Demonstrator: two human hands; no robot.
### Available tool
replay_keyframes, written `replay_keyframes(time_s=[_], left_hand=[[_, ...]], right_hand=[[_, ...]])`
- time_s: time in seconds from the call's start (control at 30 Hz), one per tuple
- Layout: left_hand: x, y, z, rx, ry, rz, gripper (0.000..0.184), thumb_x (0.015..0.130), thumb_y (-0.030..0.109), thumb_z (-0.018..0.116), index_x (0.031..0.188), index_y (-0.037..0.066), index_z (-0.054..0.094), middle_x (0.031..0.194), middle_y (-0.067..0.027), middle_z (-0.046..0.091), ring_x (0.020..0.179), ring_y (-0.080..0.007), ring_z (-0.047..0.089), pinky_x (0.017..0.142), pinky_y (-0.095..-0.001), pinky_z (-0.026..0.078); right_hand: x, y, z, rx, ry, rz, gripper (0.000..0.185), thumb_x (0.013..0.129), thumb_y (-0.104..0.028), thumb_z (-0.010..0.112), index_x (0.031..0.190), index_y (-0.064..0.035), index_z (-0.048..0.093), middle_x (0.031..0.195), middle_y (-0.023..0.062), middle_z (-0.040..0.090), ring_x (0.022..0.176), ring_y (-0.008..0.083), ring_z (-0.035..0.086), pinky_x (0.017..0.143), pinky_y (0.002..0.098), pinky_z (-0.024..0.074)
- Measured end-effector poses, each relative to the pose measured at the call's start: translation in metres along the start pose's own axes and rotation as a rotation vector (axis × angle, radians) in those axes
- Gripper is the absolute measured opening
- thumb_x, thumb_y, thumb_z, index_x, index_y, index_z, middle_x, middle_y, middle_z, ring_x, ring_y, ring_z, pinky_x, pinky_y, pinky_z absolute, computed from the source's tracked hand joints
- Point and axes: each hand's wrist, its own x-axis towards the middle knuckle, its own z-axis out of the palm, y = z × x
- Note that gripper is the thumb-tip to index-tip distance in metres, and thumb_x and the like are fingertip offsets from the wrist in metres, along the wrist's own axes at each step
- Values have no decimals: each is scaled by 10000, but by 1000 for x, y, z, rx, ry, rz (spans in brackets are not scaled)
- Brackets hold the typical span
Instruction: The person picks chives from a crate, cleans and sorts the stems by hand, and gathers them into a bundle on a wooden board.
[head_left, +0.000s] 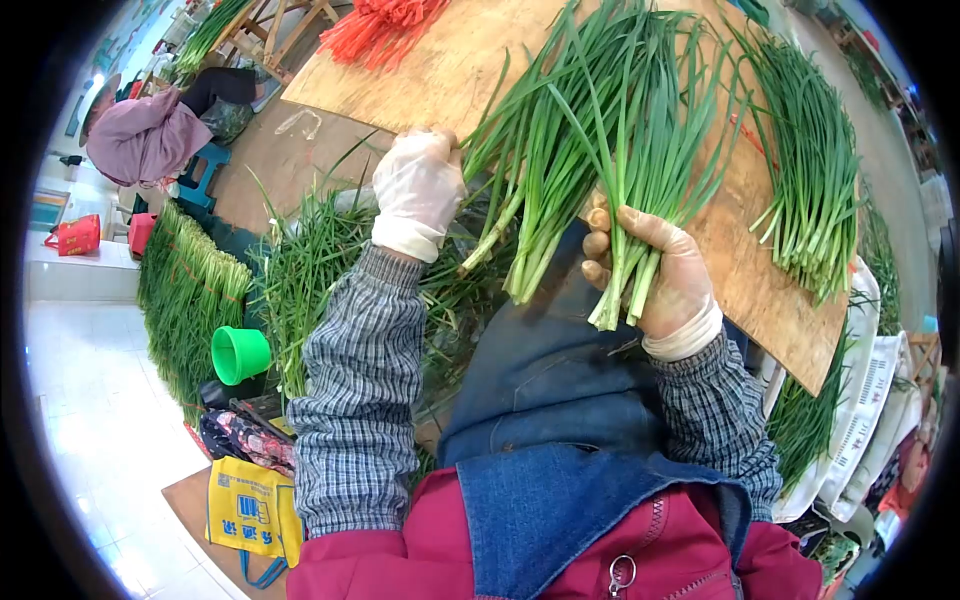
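Note:
My right hand (pixel 672 280), in a thin clear glove, is closed around the pale stem ends of a small bunch of garlic chives (pixel 655 150); the leaves point away from me over the wooden board (pixel 450 75). Left of that bunch, more loose garlic chives (pixel 535 170) lie with their stems over the board's near edge. My left hand (pixel 420 185), gloved too, is closed at this edge beside the loose leaves. What its fingers hold, if anything, is hidden. A neat bundle of garlic chives (pixel 810 170) rests on the board's right side.
Red ties (pixel 385 28) lie at the board's far left. Below my left arm are a heap of loose greens (pixel 310 260) and a green bucket (pixel 240 355). Stacked bundles (pixel 190 300) stand farther left, near a seated person (pixel 150 135). A yellow bag (pixel 255 505) sits lower left.

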Motion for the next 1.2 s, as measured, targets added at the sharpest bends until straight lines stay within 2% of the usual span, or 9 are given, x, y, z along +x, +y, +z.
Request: replay_keyframes(time_s=[0.2, 0.33, 0.5, 0.7, 0.8, 0.9, 1.0, 1.1, 1.2], left_hand=[[-55, -46, -47, -9, 468, -155, 58, 779, 92, 569, 750, 55, 604, 745, -89, 603, 679, -222, 581, 646, -335, 488], [-121, -91, -87, 399, 98, -476, 101, 810, 108, 574, 822, 17, 614, 784, -125, 603, 704, -247, 582, 642, -345, 462], [-103, 13, -84, -449, 105, -259, 100, 773, 64, 633, 864, 24, 621, 793, -110, 607, 681, -195, 585, 592, -287, 466], [-65, 79, -39, -157, -98, -3, 233, 732, 185, 681, 858, 35, 554, 819, -135, 571, 691, -283, 588, 572, -349, 478], [-59, 68, -18, -219, 67, 51, 175, 713, 132, 662, 780, 29, 538, 726, -121, 566, 621, -252, 585, 526, -352, 473], [-59, 64, -33, -836, -45, -322, 112, 760, 73, 624, 769, -36, 600, 632, -130, 590, 551, -179, 568, 515, -297, 438], [-55, 73, -57, -994, -156, -520, 95, 766, 52, 623, 791, -39, 612, 617, -107, 594, 520, -110, 528, 495, -258, 429], [-62, 84, -59, -979, -78, -377, 79, 764, 38, 627, 790, -36, 616, 642, -111, 606, 559, -130, 561, 511, -262, 443], [-65, 93, -57, -749, 28, -133, 56, 720, 14, 638, 739, 3, 586, 674, -142, 583, 567, -275, 582, 522, -329, 462]], right_hand=[[8, -8, -20, 190, -180, 181, 222, 841, -113, 499, 1003, 38, 521, 824, 94, 586, 621, 148, 541, 533, 286, 459], [0, -12, -13, 243, -304, 80, 275, 849, -120, 479, 1037, 81, 462, 719, 47, 522, 476, 77, 415, 413, 213, 356], [-18, -24, 4, 291, -651, -175, 389, 897, -172, 438, 1173, 98, 388, 637, 4, 442, 461, 51, 382, 373, 204, 341], [-1, -11, -14, 169, -449, 5, 377, 863, -144, 494, 1140, 103, 425, 571, -31, 367, 438, 55, 326, 364, 210, 285], [1, -1, -14, 130, -342, 59, 274, 867, -133, 489, 1038, 80, 509, 536, -47, 333, 405, 55, 295, 361, 208, 268], [2, 2, -7, 95, -276, 87, 211, 847, -129, 532, 947, 56, 554, 538, -45, 383, 394, 57, 307, 362, 208, 266], [-1, 10, 20, -201, 114, -34, 203, 841, -138, 554, 916, 50, 555, 576, -13, 441, 397, 41, 328, 342, 195, 260], [3, 17, 22, -266, 140, -102, 126, 774, -98, 645, 788, 17, 595, 575, 26, 527, 399, 67, 395, 351, 211, 280], [5, 22, 27, -243, 141, -156, 102, 766, -79, 650, 742, 4, 595, 546, 22, 510, 370, 81, 390, 344, 218, 284]])
